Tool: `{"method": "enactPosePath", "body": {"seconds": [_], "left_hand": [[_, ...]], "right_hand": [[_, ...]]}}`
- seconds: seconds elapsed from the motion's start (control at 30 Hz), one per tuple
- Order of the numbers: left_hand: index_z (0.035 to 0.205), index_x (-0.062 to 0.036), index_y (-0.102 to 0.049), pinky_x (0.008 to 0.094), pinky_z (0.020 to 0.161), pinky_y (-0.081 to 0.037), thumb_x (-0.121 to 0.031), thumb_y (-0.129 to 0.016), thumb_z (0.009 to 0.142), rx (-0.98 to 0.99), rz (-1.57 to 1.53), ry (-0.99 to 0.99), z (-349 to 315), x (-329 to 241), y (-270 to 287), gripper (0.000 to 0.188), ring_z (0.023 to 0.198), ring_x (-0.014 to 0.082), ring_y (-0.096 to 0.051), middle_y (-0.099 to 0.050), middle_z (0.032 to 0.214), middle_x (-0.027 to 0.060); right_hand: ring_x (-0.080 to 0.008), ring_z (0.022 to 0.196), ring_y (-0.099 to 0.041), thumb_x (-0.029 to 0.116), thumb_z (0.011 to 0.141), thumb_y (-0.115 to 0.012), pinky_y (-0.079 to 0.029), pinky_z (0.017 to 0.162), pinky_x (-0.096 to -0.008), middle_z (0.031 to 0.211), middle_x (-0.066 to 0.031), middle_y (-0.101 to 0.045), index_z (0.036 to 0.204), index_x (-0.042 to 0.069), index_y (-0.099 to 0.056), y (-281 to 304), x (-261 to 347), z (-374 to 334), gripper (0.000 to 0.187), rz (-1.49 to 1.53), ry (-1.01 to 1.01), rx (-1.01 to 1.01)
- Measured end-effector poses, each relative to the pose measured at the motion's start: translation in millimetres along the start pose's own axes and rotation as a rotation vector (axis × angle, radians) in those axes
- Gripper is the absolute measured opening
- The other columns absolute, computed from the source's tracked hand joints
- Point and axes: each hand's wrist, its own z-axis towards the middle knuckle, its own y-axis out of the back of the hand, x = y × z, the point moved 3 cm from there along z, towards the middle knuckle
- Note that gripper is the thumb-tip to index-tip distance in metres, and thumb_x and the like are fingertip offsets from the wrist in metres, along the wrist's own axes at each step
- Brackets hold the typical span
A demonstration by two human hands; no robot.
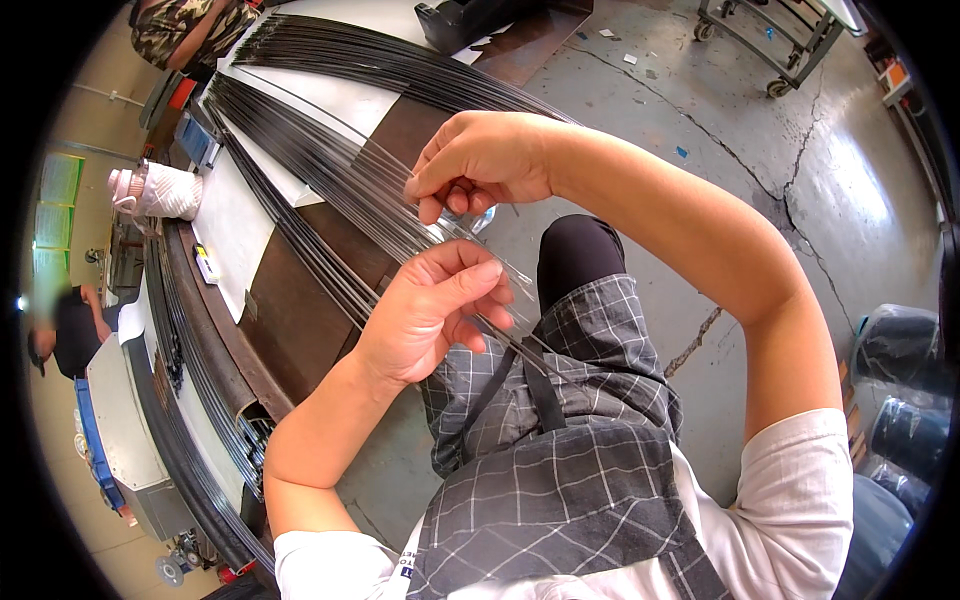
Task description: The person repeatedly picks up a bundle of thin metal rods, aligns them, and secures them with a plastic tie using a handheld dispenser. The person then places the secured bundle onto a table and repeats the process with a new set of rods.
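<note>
Long thin black rods lie fanned out in bundles on the work table. My right hand (pixel 483 160) is above the near ends of the middle bundle (pixel 320 160), its thumb and forefinger pinched on a single thin rod (pixel 335 115) that runs back to the far end. Closer to me, my left hand (pixel 435 305) is curled, with thumb against forefinger, at the tips of the same bundle. A smaller bundle of rods (pixel 290 225) passes under that hand, and dark rod ends show beyond its fingers, over my apron (pixel 560 480). The fingers partly hide what the left hand grips.
Another rod bundle (pixel 360 55) lies farther back on white paper. At left are a wrapped pink-and-white bottle (pixel 160 190), a yellow-and-white cutter (pixel 206 264) and more rods (pixel 205 400). Co-workers stand at far left and top left. A wheeled cart (pixel 780 45) is at upper right.
</note>
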Motion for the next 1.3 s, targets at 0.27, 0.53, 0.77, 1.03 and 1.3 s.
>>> {"method": "enactPosePath", "body": {"seconds": [0.27, 0.53, 0.77, 1.03, 1.3], "left_hand": [[0.111, -0.0036, -0.058, 0.0189, 0.053, -0.047, -0.029, -0.063, 0.085, -0.026, 0.104, 0.001, 1, -10, -13, 0.037, 0.077, 0.0099, -0.059, -0.058, 0.093, 0.0033], [0.097, -0.0054, -0.063, 0.0154, 0.048, -0.039, -0.021, -0.065, 0.084, -0.041, -0.157, -0.042, 17, -7, -13, 0.02, 0.063, 0.0031, -0.05, -0.059, 0.078, -0.0003], [0.079, -0.0112, -0.058, 0.0153, 0.049, -0.035, -0.023, -0.065, 0.084, -0.075, -0.06, -0.081, 29, -20, -31, 0.015, 0.063, 0.0016, -0.047, -0.058, 0.076, -0.0012], [0.09, -0.0033, -0.062, 0.0175, 0.041, -0.035, -0.04, -0.054, 0.089, 0.073, 0.07, 0.186, 52, -24, -32, 0.038, 0.053, 0.0057, -0.049, -0.062, 0.076, 0.0048], [0.092, -0.0066, -0.066, 0.016, 0.049, -0.038, -0.026, -0.058, 0.087, -0.342, 0.981, -0.507, 86, -144, 32, 0.021, 0.058, 0.0019, -0.049, -0.06, 0.072, -0.0025]], "right_hand": [[-0.0048, 0.051, -0.044, 0.011, 0.085, -0.052, -0.033, 0.043, -0.0177, 0.074, -0.006, -0.064, 0.099, -0.005, -0.061, -6, 5, -3, 0.023, 0.009, -0.018, 0.027], [-0.0027, 0.05, -0.042, 0.016, 0.085, -0.056, -0.03, 0.042, -0.0168, 0.072, -0.0052, -0.064, 0.102, -0.004, -0.061, 2, 14, -7, 0.027, -0.026, 0.077, -0.081], [-0.0012, 0.046, -0.041, 0.017, 0.082, -0.06, -0.025, 0.039, -0.0165, 0.066, -0.003, -0.062, 0.098, -0.003, -0.062, 15, 19, -12, 0.026, -0.105, 0.104, -0.122], [-0.0133, 0.047, -0.05, 0.012, 0.076, -0.058, -0.039, 0.043, -0.0276, 0.058, -0.009, -0.058, 0.074, -0.003, -0.062, 44, 25, -12, 0.015, -0.947, 0.061, -0.4], [-0.0277, 0.076, -0.066, 0.016, 0.07, -0.063, -0.052, 0.064, -0.0349, 0.078, -0.0113, -0.066, 0.075, 0.006, -0.067, 36, 25, -24, 0.011, -1.723, 0.136, -0.503]]}}
